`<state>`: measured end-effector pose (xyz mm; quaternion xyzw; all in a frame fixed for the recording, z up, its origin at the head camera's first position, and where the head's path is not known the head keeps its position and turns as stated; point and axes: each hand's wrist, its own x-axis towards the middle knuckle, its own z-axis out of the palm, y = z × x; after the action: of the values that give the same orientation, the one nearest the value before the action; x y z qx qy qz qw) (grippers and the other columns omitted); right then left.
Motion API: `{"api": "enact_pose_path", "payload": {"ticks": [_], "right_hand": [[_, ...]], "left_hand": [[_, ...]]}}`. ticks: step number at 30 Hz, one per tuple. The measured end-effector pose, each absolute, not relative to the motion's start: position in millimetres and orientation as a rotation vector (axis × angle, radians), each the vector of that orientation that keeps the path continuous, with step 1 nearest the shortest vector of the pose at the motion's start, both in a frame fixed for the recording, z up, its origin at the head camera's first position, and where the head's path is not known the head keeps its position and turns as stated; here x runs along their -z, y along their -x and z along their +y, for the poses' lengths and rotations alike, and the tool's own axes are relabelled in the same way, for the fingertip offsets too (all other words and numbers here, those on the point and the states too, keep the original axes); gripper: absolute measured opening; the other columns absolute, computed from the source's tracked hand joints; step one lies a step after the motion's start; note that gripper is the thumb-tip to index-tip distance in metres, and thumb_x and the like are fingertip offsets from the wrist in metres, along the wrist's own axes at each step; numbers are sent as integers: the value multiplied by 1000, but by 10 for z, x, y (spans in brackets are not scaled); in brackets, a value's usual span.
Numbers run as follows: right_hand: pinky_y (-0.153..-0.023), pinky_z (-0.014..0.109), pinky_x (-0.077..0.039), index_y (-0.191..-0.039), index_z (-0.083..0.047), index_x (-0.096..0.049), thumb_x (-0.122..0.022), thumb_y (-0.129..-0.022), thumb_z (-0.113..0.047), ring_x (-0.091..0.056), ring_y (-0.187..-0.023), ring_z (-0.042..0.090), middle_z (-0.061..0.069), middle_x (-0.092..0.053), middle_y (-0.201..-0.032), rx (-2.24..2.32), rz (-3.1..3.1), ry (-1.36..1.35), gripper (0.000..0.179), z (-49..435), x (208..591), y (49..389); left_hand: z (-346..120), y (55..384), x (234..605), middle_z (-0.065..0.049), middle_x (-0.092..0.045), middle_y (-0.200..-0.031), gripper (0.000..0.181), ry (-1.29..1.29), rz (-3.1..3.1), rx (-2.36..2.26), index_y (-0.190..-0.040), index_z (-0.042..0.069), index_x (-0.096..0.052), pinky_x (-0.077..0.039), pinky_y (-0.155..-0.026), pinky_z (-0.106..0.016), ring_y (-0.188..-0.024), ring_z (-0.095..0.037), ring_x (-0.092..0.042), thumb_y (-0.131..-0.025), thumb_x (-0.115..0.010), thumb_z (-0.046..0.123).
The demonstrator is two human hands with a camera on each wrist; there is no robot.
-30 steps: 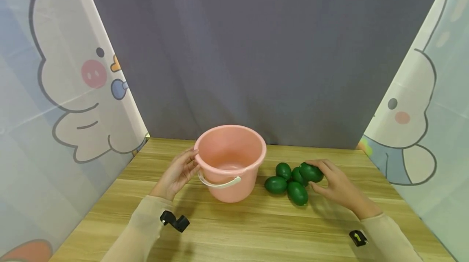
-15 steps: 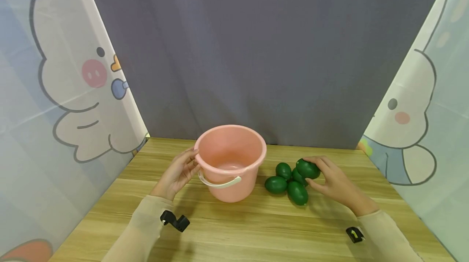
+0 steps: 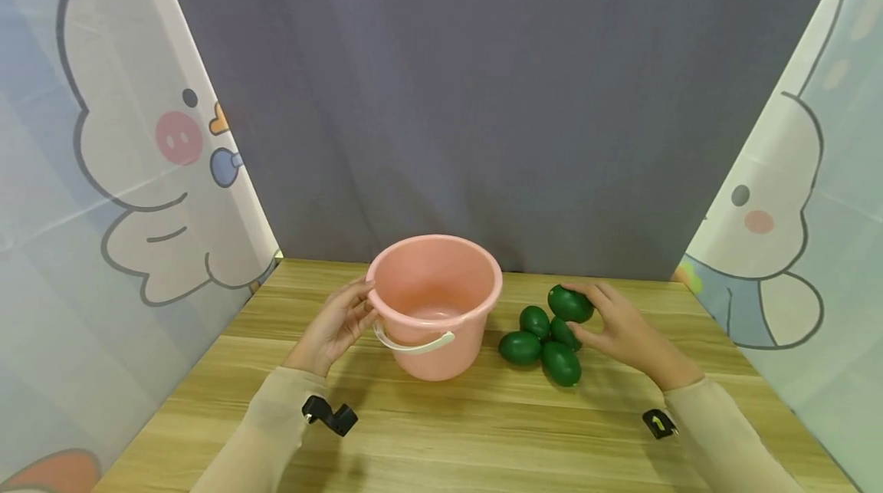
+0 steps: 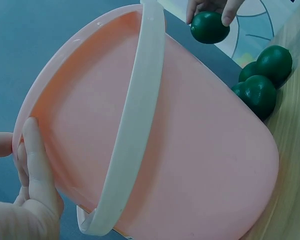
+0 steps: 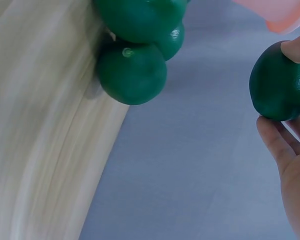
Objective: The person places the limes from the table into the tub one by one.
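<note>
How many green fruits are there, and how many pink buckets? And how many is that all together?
Green fruits: 5 (4 on the table, 1 in the fingers of the right hand)
Pink buckets: 1
Total: 6

head: even light, soft shadows | wrist views: bluish, dimmer | right wrist: tabletop blurred
</note>
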<state>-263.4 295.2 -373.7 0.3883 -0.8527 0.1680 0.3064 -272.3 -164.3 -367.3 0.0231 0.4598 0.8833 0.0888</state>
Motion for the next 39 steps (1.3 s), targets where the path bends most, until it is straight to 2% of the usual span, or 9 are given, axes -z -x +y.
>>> {"api": "enact_pose_path", "payload": {"ticks": [13,22,30,39], "right_hand": [[-88,30,-55,-139,-7,-53,-83,-78,-13,-57,-113,19,7,-57,-130,-452,-2285,-1023,68,2861,3659,2660],[-99,11,-44,-138,-7,-54,-82,-79,-15,-57,-113,21,8,-57,-129,-486,-2244,-1060,66,2810,3607,2698],[-102,16,-45,-140,-8,-54,-80,-82,-18,-56,-117,22,7,-57,-132,-485,-2234,-1061,65,2742,3572,2723],[-100,23,-50,-140,-9,-54,-83,-79,-15,-56,-118,23,8,-56,-133,-480,-2213,-1066,68,2628,3502,2749]], "left_hand": [[-1652,2726,3682,-5,-57,-97,19,-68,1349,-2626,-121,4,-53,-60,-67,-14,-78,-10,-60,-103,-55,9],[-1651,2721,3684,-5,-58,-98,12,-90,1335,-2630,-114,6,-57,-60,-66,-14,-77,-10,-61,-103,-55,9],[-1657,2724,3695,-3,-58,-95,12,-107,1335,-2629,-114,7,-58,-60,-66,-14,-77,-10,-61,-104,-53,9],[-1658,2721,3694,-3,-58,-95,18,-106,1339,-2630,-121,6,-55,-60,-67,-14,-77,-10,-61,-103,-55,9]]}}
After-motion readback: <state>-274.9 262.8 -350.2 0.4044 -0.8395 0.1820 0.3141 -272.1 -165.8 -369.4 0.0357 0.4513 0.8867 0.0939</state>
